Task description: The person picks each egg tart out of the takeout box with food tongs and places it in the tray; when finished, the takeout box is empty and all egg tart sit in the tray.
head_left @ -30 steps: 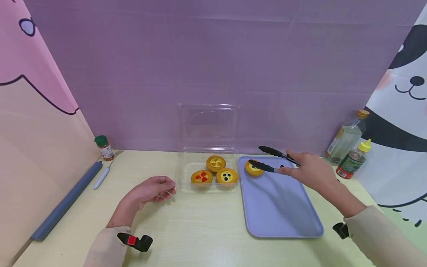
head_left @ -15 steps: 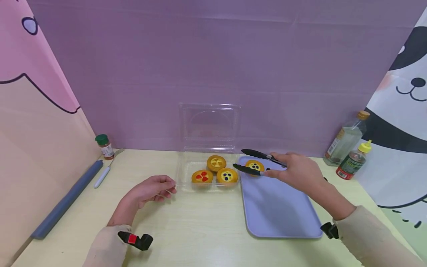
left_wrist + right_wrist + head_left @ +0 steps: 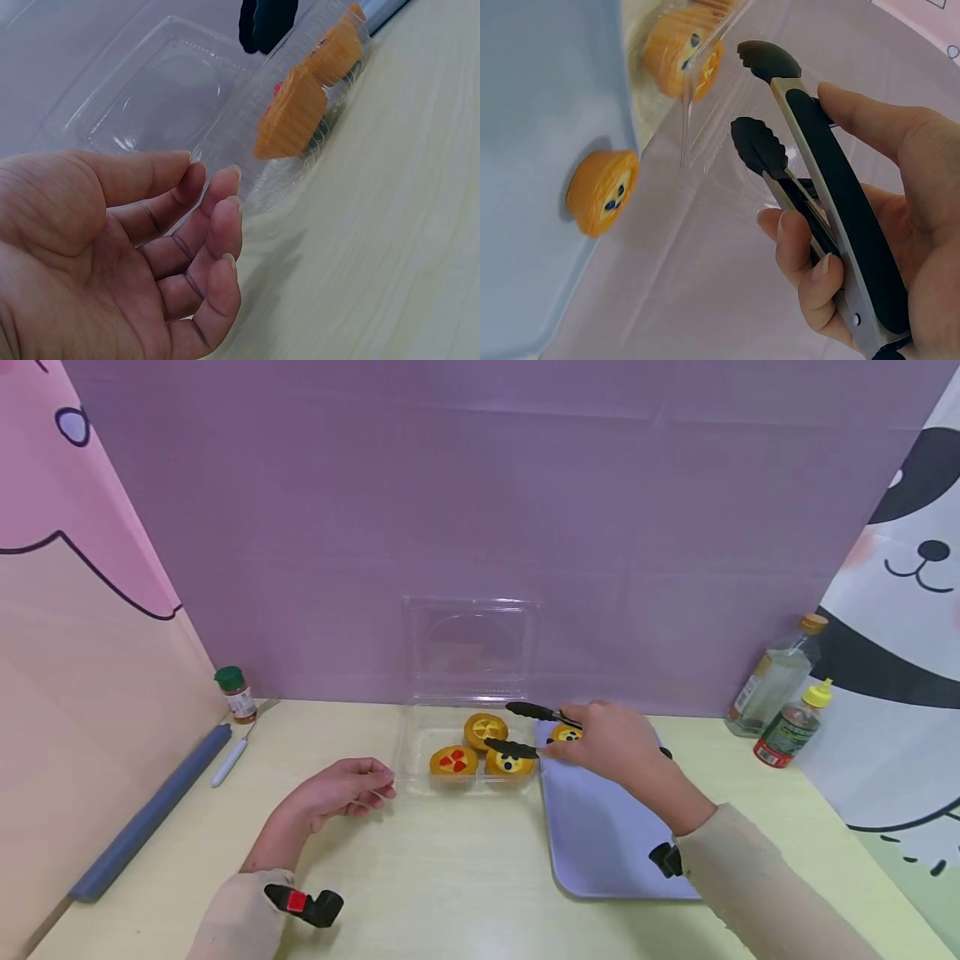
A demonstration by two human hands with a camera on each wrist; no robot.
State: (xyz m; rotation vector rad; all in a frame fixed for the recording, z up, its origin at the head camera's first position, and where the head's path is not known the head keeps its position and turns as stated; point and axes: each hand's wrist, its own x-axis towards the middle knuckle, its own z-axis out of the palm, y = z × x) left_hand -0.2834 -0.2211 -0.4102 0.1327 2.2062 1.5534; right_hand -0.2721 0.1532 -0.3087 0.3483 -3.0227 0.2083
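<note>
My right hand (image 3: 609, 742) grips black tongs (image 3: 528, 711), whose arms stand apart with nothing between them (image 3: 817, 150). Their tips hover over the right side of a clear plastic container (image 3: 408, 752) with its lid (image 3: 468, 647) raised. Three orange tarts lie in it: a red-topped one (image 3: 453, 761), a yellow-topped one (image 3: 485, 727) and a blue-dotted one (image 3: 510, 764). Another blue-dotted tart (image 3: 564, 734) sits on the far left corner of the lilac tray (image 3: 600, 835), partly behind my hand. My left hand (image 3: 345, 787) rests loosely curled by the container's front left corner (image 3: 172, 97), holding nothing.
A green-capped spice jar (image 3: 235, 693), a white-handled utensil (image 3: 228, 760) and a grey-blue roll (image 3: 150, 814) lie at the left. Two bottles (image 3: 776, 677) (image 3: 791, 722) stand at the back right. A purple backdrop closes the far side.
My right hand has carried the tongs left, from the tart on the tray to above the container. That tart stays on the tray. My left hand has not moved.
</note>
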